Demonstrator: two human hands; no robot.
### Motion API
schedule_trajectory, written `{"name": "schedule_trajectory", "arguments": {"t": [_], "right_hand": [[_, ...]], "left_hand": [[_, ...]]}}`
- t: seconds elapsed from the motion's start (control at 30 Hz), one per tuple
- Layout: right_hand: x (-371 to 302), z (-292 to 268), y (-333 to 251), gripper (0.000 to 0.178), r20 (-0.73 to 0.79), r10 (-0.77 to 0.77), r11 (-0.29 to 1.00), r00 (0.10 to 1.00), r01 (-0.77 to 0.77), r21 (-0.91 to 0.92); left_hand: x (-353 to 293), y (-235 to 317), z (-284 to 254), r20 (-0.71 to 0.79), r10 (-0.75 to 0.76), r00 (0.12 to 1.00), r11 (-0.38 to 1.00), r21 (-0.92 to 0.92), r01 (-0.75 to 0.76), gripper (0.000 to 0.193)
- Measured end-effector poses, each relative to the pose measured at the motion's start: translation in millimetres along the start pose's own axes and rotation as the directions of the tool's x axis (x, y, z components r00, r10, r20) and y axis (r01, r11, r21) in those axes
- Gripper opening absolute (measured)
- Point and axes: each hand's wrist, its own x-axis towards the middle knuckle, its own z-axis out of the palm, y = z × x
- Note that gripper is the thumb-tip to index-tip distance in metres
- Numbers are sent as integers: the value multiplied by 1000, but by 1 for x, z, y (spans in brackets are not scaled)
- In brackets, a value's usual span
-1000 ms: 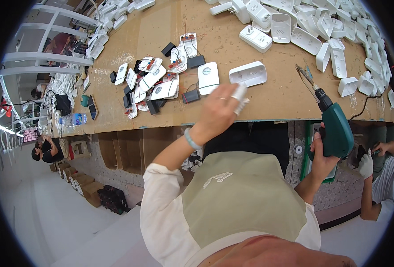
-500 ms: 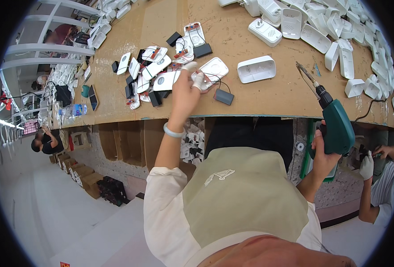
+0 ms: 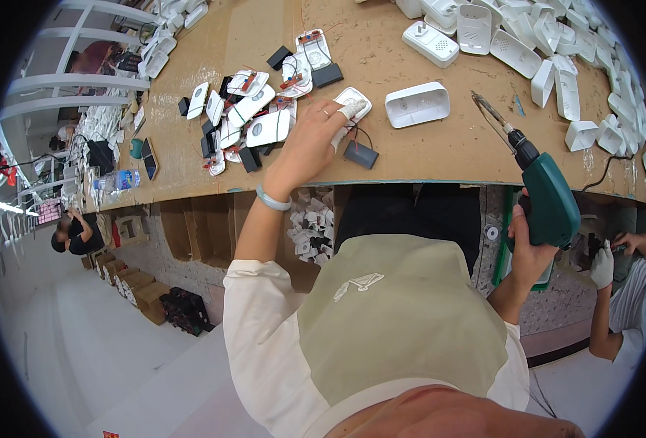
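My left hand [image 3: 310, 146], white tape on its fingertips, is closed on the near left part of a white plastic cover [image 3: 364, 101] lying on the bench. Its fingers hide much of the cover. Thin wires run from there to a dark grey rectangular block [image 3: 361, 154] nearer the bench edge. In my right hand [image 3: 531, 252] is a green pistol-shaped soldering gun [image 3: 552, 201], its slim metal tip pointing up and left over the bench. Between the two hands, farther back, sits an open white housing [image 3: 417, 104], hollow side up.
White covers with wires, red boards and black blocks form a pile [image 3: 246, 120] left of my left hand. Many white housings [image 3: 516, 55] heap up at the far right. A plastic bottle [image 3: 118, 181] lies at the left. A co-worker's gloved hand [image 3: 601, 269] shows at the right edge.
My left hand has moved right and farther over the white cover, its fingers now covering more of it. The soldering gun stays in my right hand, almost unmoved.
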Motion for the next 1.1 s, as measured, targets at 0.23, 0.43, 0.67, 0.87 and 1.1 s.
{"name": "schedule_trajectory", "arguments": {"t": [0.23, 0.43, 0.67, 0.87, 1.1], "right_hand": [[-2, -7, 5, 38, -8, 3, 1000, 1000, -3, 1], [0, -7, 5, 39, 41, 22, 1000, 999, -22, -6], [-3, 1, -3, 28, 34, 85, 995, 996, -87, 48], [-11, 6, 14, 15, 161, 118, 992, 980, -108, -69], [-2, 26, 22, 15, 307, -88, 984, 948, 131, -123]], "left_hand": [[1, 7, -3, -106, -76, 992, 947, -320, 38, 23], [-1, 7, 3, -102, -277, 955, 828, -529, 183, 12], [2, 39, 19, -127, -503, 855, 665, -689, 289, 12], [8, 57, 47, -489, -223, 844, 969, -208, 136, 23], [23, 73, 61, -567, -40, 823, 963, 197, 183, 18]]}}
